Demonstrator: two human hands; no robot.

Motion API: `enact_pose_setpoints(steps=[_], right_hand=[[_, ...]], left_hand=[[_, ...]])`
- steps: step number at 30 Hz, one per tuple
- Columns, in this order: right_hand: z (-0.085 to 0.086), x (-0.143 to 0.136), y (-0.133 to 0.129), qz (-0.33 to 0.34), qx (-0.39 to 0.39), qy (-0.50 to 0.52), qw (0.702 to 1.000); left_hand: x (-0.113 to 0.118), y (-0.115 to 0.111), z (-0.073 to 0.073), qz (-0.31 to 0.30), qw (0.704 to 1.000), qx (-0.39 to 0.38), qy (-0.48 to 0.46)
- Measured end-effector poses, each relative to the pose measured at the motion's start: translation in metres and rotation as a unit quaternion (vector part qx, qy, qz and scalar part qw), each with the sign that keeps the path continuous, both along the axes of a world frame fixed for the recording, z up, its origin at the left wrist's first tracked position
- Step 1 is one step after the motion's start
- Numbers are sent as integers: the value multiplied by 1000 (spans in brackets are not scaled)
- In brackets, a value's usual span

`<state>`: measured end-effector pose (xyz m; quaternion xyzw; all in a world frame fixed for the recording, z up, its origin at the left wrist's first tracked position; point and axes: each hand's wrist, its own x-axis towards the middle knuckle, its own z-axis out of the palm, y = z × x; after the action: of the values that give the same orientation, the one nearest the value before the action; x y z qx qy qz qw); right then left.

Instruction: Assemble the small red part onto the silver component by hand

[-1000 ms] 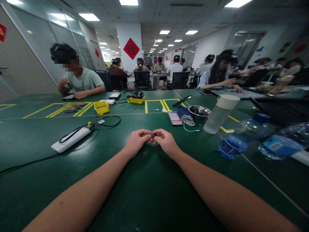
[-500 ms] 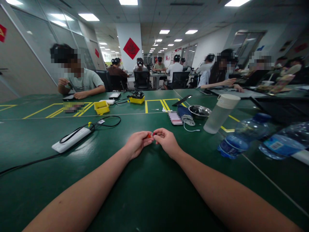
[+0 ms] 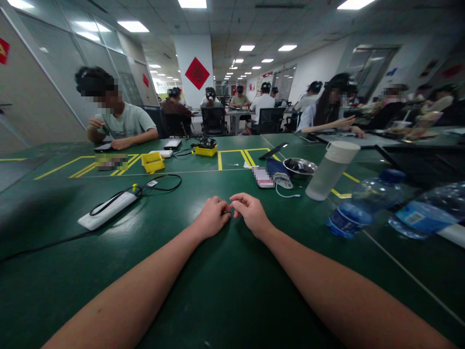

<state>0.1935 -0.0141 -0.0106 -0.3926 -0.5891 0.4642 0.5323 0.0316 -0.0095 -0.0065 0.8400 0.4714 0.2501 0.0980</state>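
Note:
Close together over the green table point(image 3: 232, 286), my two hands almost meet at the fingertips. My left hand point(image 3: 213, 216) is turned back upward with its fingers curled in. Whatever it holds is hidden under the fingers. My right hand point(image 3: 250, 213) faces it from the right, fingers bent and thumb a little apart from them. Nothing shows plainly between these fingertips. The small orange and red piece seen earlier is out of sight.
Left lies a white power strip point(image 3: 111, 209) with a black cable. Yellow trays point(image 3: 152, 162), a metal bowl point(image 3: 300, 167), a phone point(image 3: 263, 177) and a frosted bottle point(image 3: 332, 170) stand beyond. Water bottles point(image 3: 350, 218) are at right. A person point(image 3: 123, 123) sits across.
My left hand has rolled over from palm-inward to back-up, covering the small orange and red piece. The fingertips of my right hand have parted slightly from a pinch.

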Motion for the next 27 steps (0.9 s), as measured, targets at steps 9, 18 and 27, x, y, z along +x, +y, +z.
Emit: enact_pose_setpoints(steps=[9,18,27], right_hand=[[3,-2,-2,6,4,-32,999],[5,-2,-4,5,-22,-41,999],[8,-2,-6,9,-20,-57,998]], left_hand=[[-7,-10,6,21,986,37,163],[-134,-25,15,186,960,-49,202],[-272,-90,16,315,922,-137,181]])
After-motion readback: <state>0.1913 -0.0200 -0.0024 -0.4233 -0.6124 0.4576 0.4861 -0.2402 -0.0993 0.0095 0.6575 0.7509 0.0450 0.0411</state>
